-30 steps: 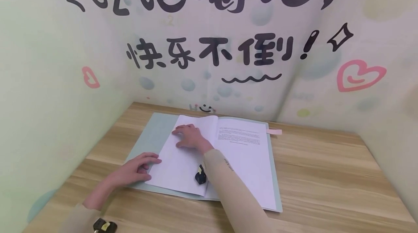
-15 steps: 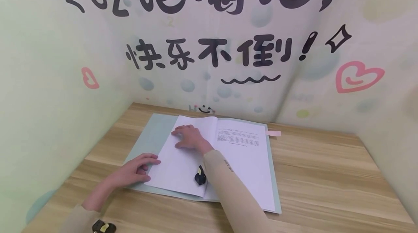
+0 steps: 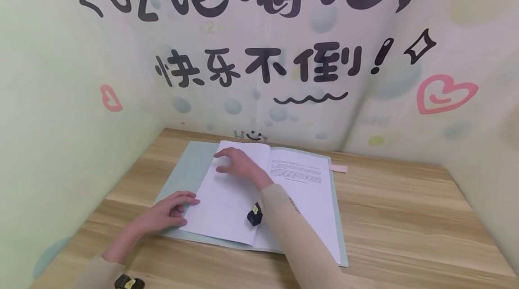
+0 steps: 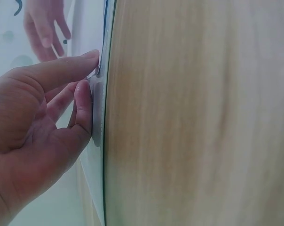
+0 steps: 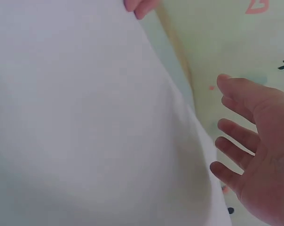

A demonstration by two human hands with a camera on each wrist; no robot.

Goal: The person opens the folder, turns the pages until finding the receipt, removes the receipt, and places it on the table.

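A pale blue folder lies open on the table with white sheets inside. Its left-hand page is blank, while the right-hand page carries printed lines near the top. My left hand rests at the lower left edge of the blank page, its fingers bent loosely and touching the paper and folder. Over the upper part of that page is my right hand. In the right wrist view, its fingers are spread apart, holding nothing, beside the slightly raised edge of the white sheet.
A pink tab sticks out from the folder's right side. The wooden table extends to the right, and a printed wall rises behind it. A black wrist device sits by the right sleeve.
My right hand has lifted from the blank page and shifted slightly, with its forearm moving right. The page's top edge has risen a little. My left hand stays in place.
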